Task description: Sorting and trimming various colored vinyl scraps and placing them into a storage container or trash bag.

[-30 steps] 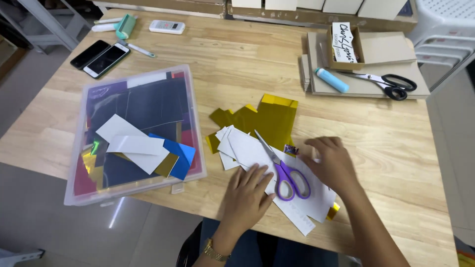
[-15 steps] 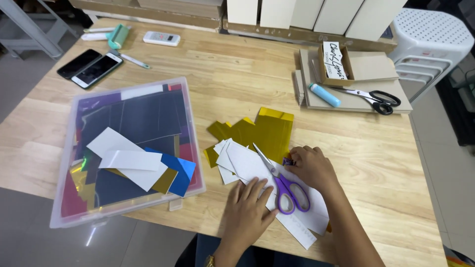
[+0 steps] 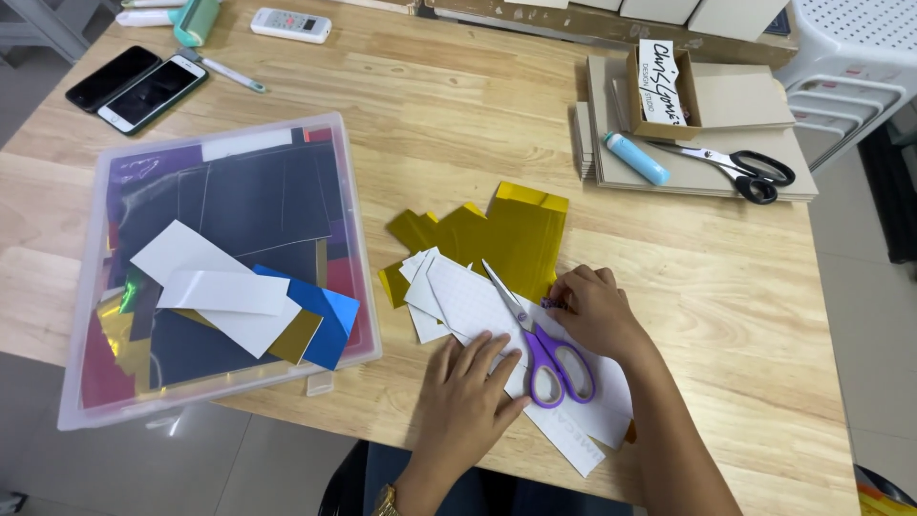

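- Table: pale wood, smooth, matt.
- Gold sheet: glossy foil.
- White paper: matt.
- Scissors: metal blades, purple plastic handles.
- Bin: clear plastic.

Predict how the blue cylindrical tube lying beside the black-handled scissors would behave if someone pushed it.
The blue cylindrical tube lies on its side on flat cardboard sheets, so it would probably roll. It looks small and plastic, likely light. Its smooth surface may slide.

On the wooden surface stand a clear bin of coloured sheets, two phones, a white remote, black-handled scissors and a blue tube on cardboard.
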